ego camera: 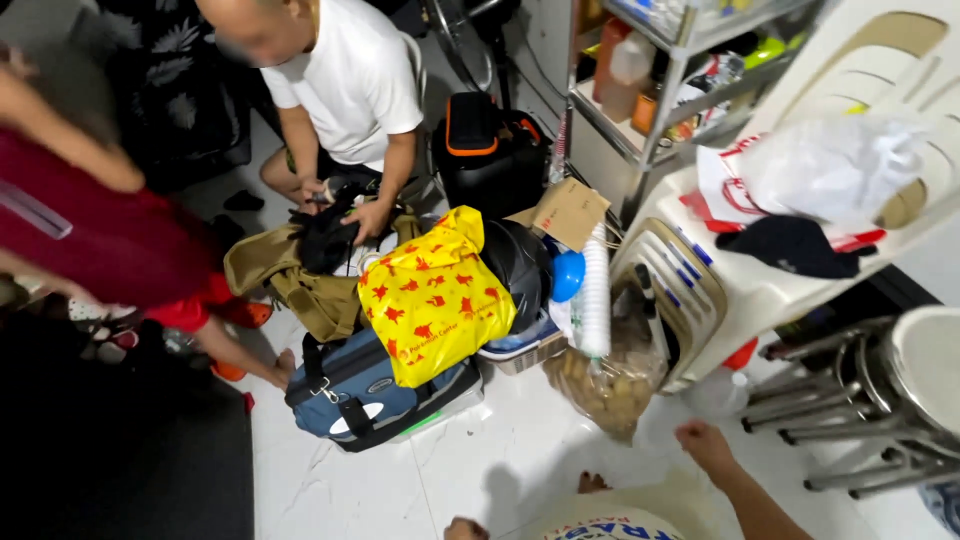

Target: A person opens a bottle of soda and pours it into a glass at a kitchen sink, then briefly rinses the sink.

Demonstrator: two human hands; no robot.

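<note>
r hand fisted nr snack bag

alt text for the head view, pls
Looking down at a white tiled floor, the wearer's right hand is closed near a clear bag of brown items; the left hand barely shows at the bottom edge. Beyond lie a yellow bag on a blue duffel, with a seated person in white handling black gear.

yellow bag with red prints, blue duffel
</note>
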